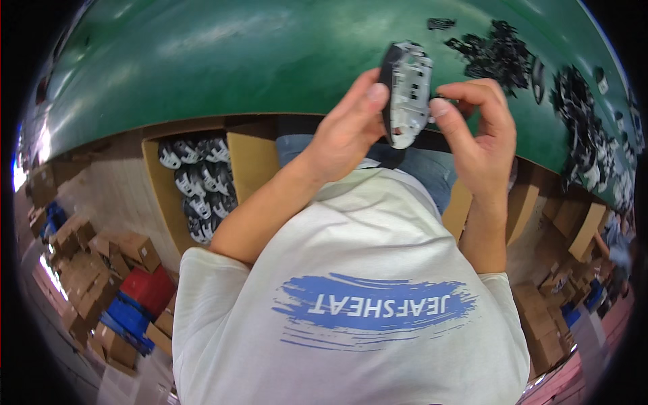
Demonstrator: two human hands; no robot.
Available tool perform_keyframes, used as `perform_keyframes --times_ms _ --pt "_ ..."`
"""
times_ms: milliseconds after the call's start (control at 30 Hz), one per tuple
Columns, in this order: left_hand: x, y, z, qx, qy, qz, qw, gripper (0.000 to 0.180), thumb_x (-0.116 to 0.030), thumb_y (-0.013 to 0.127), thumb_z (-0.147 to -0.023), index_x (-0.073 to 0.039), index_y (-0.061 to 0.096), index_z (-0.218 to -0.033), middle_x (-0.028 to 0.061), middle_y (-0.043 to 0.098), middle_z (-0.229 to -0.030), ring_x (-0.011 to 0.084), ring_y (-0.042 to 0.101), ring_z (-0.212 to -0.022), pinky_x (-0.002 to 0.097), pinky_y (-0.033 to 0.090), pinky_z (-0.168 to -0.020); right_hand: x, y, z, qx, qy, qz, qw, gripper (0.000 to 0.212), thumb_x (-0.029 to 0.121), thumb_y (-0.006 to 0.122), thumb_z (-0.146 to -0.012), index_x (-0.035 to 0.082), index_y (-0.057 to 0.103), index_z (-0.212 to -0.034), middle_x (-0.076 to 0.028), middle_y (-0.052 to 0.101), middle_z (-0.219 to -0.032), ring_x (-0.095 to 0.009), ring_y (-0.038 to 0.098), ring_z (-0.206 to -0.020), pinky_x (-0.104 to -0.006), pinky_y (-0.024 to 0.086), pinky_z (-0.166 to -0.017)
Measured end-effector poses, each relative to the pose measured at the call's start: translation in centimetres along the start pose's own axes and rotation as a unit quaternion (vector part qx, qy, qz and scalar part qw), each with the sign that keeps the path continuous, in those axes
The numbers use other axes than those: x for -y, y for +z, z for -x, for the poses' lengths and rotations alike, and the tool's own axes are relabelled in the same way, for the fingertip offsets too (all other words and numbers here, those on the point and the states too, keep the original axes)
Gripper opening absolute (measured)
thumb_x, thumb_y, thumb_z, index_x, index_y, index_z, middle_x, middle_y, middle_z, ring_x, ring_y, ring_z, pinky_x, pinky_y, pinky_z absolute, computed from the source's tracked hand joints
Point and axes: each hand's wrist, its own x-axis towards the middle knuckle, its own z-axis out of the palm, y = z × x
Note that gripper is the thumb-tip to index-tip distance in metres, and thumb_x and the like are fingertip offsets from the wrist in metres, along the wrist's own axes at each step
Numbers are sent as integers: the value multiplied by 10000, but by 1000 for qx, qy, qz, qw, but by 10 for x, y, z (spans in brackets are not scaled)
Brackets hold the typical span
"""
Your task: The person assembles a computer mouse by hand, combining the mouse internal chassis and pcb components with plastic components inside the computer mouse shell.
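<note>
My left hand (pixel 351 125) grips a long, rounded plastic housing (pixel 412 94) by its black side, thumb against the edge. The housing is tilted upright, and its light grey inner face, with slots and dark openings, is turned to the right. At its right edge my right hand (pixel 482 121) is closed, with thumb and index finger brought together. Something small and dark shows between those fingertips, too small to name. Further right on the green table (pixel 202 74) lies a heap of black plastic parts (pixel 496 54), with a single black piece (pixel 441 23) beside it.
A larger pile of black and grey parts (pixel 584 131) runs along the table's right side. Below the table edge at left stands an open cardboard box (pixel 253 152) holding rows of black-and-silver pieces (pixel 199 179). Cartons (pixel 88 270) and blue and red bins (pixel 145 290) stand on the floor.
</note>
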Motion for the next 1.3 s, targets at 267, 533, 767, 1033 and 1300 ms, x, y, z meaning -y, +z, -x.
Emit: perform_keyframes --times_ms 267,533,767,1033,1300 --pt "-4 2 0 32 25 -74 996 598 -440 443 -1161 -52 355 -1608 93 591 -1448 206 594 -1325 409 478 -1107 11 18 1 -34 40 -40 998 95 48 807 -919 -3 755 -980 -68 775 -887 -117 712 -773 -274 558 -694" --pt "0 8 -1 39 -3 -100 994 613 -418 440 -1159 -39 352 -1632 95 566 -1476 207 554 -1362 409 451 -1141 6 25 5 -78 56 -90 991 83 66 788 -939 1 736 -943 -56 775 -834 -87 691 -661 -236 526 -578" --pt "3 9 0 12 -14 -111 994 587 -397 401 -1168 -29 384 -1625 98 589 -1424 185 572 -1290 389 461 -1108 3 24 11 -14 214 -213 953 133 99 766 -975 -14 698 -965 -60 770 -804 -31 657 -646 -213 506 -559" --pt "7 7 -2 15 -26 -124 992 530 -331 338 -1168 -20 404 -1592 114 588 -1428 214 572 -1326 422 444 -1139 -1 17 13 -44 212 -255 942 141 103 758 -986 -20 696 -957 -49 743 -762 -37 659 -644 -201 499 -559" --pt "9 13 -1 33 -31 -139 989 589 -329 485 -1144 -19 365 -1630 92 599 -1368 163 583 -1238 362 473 -1071 -6 27 18 -75 191 -213 955 153 110 771 -972 -22 705 -929 -56 747 -745 -50 670 -622 -213 507 -540"
